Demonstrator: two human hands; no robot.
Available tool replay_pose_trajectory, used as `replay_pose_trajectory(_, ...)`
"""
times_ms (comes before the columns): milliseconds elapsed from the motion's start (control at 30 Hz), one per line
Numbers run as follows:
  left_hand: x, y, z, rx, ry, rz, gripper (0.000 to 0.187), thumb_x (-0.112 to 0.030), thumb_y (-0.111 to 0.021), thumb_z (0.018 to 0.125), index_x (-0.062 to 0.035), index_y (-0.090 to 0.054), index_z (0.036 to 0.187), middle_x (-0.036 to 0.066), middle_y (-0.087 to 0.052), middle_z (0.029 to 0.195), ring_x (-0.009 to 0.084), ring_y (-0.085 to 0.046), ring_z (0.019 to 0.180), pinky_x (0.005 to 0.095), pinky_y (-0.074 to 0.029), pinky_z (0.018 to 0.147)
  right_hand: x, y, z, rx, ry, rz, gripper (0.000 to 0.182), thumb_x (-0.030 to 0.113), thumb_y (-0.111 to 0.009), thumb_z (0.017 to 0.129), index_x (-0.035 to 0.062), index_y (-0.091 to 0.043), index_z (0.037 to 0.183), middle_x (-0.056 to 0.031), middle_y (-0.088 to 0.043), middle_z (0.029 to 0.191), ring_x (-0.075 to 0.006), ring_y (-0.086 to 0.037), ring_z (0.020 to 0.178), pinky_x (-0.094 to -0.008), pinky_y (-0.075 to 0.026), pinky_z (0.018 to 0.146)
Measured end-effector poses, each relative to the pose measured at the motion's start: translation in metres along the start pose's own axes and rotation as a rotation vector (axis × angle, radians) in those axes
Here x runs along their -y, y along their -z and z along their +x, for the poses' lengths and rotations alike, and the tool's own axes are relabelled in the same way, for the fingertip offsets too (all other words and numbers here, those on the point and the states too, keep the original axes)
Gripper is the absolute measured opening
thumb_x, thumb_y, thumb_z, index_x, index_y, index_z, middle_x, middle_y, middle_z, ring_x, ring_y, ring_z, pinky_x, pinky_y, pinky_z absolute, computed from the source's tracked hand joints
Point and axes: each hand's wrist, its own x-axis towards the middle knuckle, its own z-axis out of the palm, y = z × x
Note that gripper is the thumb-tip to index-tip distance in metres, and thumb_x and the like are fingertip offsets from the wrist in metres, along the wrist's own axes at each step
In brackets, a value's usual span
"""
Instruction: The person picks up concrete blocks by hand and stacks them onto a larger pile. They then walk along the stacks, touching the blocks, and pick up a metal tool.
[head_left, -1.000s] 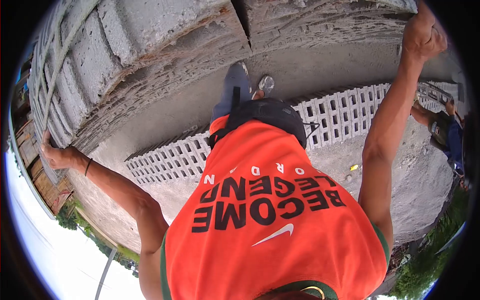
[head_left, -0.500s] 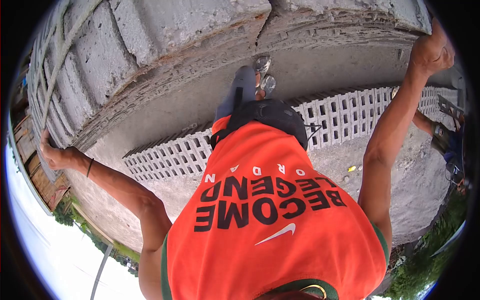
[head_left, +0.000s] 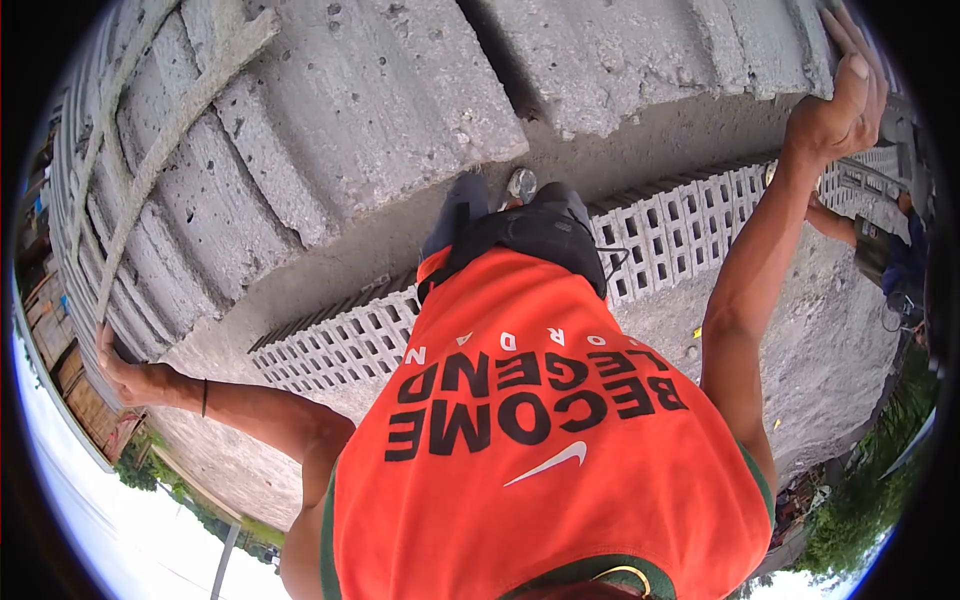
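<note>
Large grey concrete blocks with ribbed, pitted surfaces fill the top of the view, close in front of my body. A dark gap splits two of them near the middle. On the left, a grey rope-like strip with a fork lies across the blocks. My left hand is by the blocks' lower left end, fingers stretched upward along the edge. At the upper right, my right hand lies along the end of the right block, fingers straight and thumb apart. Neither hand is wrapped round anything.
Rows of hollow blocks stand on the ground behind my legs. Another person is at the far right. Wooden boards are at the far left, and a small yellow scrap lies on the ground.
The blocks show nearer and lower in view, with the gap between them wider. My right hand has gone from a closed grip to straight fingers; my left hand has moved lower and its fingers have straightened.
</note>
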Motion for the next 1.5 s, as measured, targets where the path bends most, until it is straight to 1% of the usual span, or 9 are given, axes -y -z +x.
replay_pose_trajectory(100,-0.039,0.004,-0.002,-0.057,0.255,-0.008,0.05,-0.034,-0.042,0.096,0.0047,-0.073,0.101,0.014,-0.071,0.106,0.0231,-0.062,0.106,0.0379,-0.045,0.098,-0.022,-0.021,0.001,-0.206,0.205,0.038,0.041,0.021,-0.039,0.096,0.003,-0.076,0.093,-0.01,-0.073,0.101,-0.0261,-0.065,0.096,-0.0375,-0.051,0.086)
replay_pose_trajectory(333,-0.181,-0.015,-0.034,-0.057,0.135,0.028,0.047,-0.033,-0.043,0.097,0.0042,-0.071,0.107,0.014,-0.07,0.108,0.0225,-0.062,0.106,0.0369,-0.043,0.101,-0.019,-0.009,0.002,-0.085,0.244,0.037,0.053,0.03,-0.03,0.101,0.0038,-0.076,0.096,-0.0095,-0.072,0.105,-0.0257,-0.063,0.105,-0.041,-0.046,0.095)
replay_pose_trajectory(467,-0.219,-0.04,-0.051,0.006,0.334,-0.14,0.048,-0.031,-0.04,0.098,0.005,-0.068,0.113,0.015,-0.067,0.116,0.0233,-0.061,0.108,0.035,-0.043,0.101,-0.039,0.001,0.004,-0.014,0.414,0.268,0.041,0.034,-0.045,0.098,0.0042,-0.073,0.103,-0.0083,-0.071,0.106,-0.0276,-0.062,0.107,-0.0428,-0.042,0.098)
replay_pose_trajectory(533,-0.231,-0.057,-0.054,0.019,0.264,-0.013,0.049,-0.031,-0.039,0.098,0.0043,-0.068,0.114,0.015,-0.066,0.117,0.0228,-0.06,0.108,0.0341,-0.042,0.1,-0.046,0.009,0.005,0.079,0.416,0.356,0.037,0.035,-0.056,0.093,0.0041,-0.072,0.106,-0.0081,-0.069,0.111,-0.0285,-0.059,0.111,-0.0414,-0.039,0.099)
replay_pose_trajectory(700,-0.213,-0.069,-0.046,-0.067,0.431,-0.161,0.044,-0.025,-0.044,0.093,0.0062,-0.068,0.112,0.015,-0.066,0.112,0.0216,-0.061,0.103,0.0319,-0.045,0.096,-0.063,0.037,0.012,0.277,0.51,0.148,0.044,0.033,-0.067,0.08,-0.0007,-0.068,0.108,-0.0139,-0.065,0.115,-0.0352,-0.054,0.115,-0.0442,-0.037,0.096)
replay_pose_trajectory(867,-0.174,-0.068,-0.034,-0.111,0.504,-0.253,0.035,-0.024,-0.052,0.09,-0.0031,-0.074,0.105,0.008,-0.07,0.102,0.0167,-0.062,0.097,0.0265,-0.046,0.088,-0.06,0.041,0.01,0.322,0.481,0.165,0.036,0.039,-0.061,0.091,0.0109,-0.072,0.112,-0.002,-0.07,0.114,-0.0232,-0.056,0.117,-0.0364,-0.033,0.103)
replay_pose_trajectory(900,-0.16,-0.061,-0.033,-0.006,0.395,-0.214,0.038,-0.022,-0.048,0.093,-0.0004,-0.07,0.115,0.013,-0.066,0.117,0.0196,-0.061,0.108,0.031,-0.044,0.097,-0.066,0.039,0.009,0.347,0.476,0.219,0.04,0.041,-0.066,0.088,0.0128,-0.07,0.116,-0.0002,-0.068,0.118,-0.0216,-0.054,0.121,-0.0338,-0.029,0.104)
replay_pose_trajectory(967,-0.142,-0.053,-0.028,0.177,0.38,-0.071,0.061,-0.055,-0.039,0.098,-0.0027,-0.06,0.122,0.025,-0.054,0.127,0.0431,-0.055,0.109,0.0551,-0.043,0.089,-0.069,0.038,0.01,0.338,0.477,0.251,0.04,0.041,-0.066,0.088,0.0121,-0.07,0.116,-0.0005,-0.068,0.118,-0.0223,-0.054,0.12,-0.0345,-0.029,0.104)
replay_pose_trajectory(1500,-0.155,-0.061,-0.038,0.023,0.267,-0.072,0.05,-0.038,-0.045,0.095,0.0038,-0.069,0.107,0.027,-0.064,0.111,0.0391,-0.06,0.104,0.0481,-0.045,0.088,-0.072,0.021,-0.004,0.221,0.517,0.438,0.042,0.035,-0.073,0.084,0.0094,-0.069,0.116,-0.0036,-0.068,0.119,-0.024,-0.054,0.119,-0.0358,-0.03,0.105)
